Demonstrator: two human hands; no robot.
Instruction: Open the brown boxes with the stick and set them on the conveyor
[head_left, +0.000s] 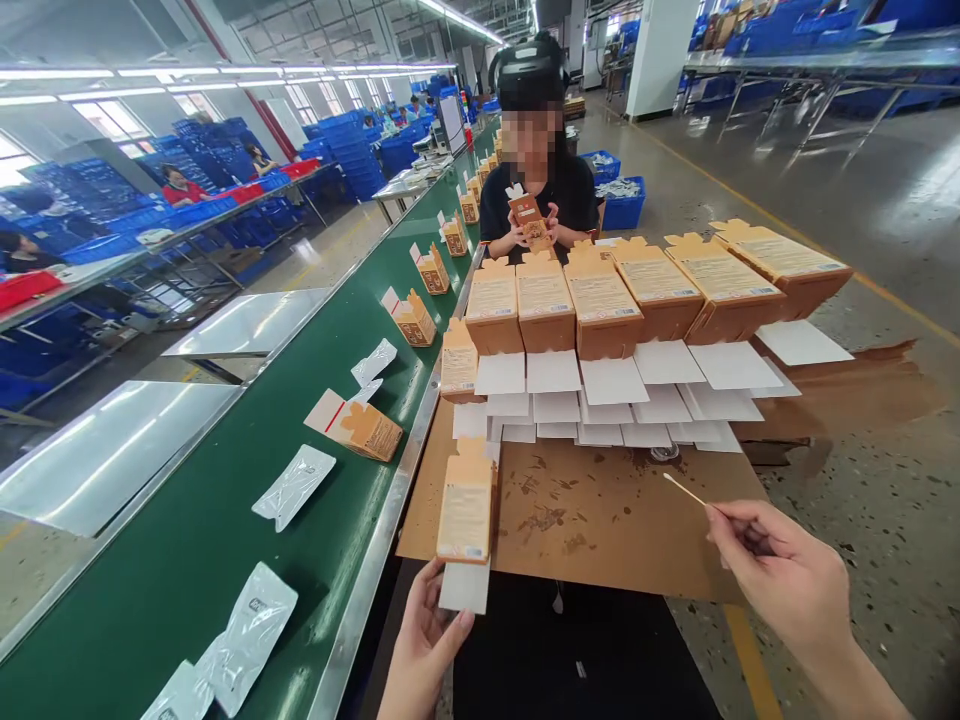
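My left hand grips a small brown carton at its near end, thumb on the white flap that sticks out toward me. The carton lies with its printed panel up, at the left edge of the cardboard sheet. Pinched between the thumb and fingers of my right hand is a thin cotton swab, its tip pointing up and left over the sheet. Beyond both hands, brown cartons stand in a row on stacked layers, their white flaps facing me.
On my left runs a green conveyor belt with a metal edge. It carries silver pouches and open-topped cartons. Across the cartons a co-worker holds a carton in both hands. Brown scraps litter the cardboard. Blue crates stand behind.
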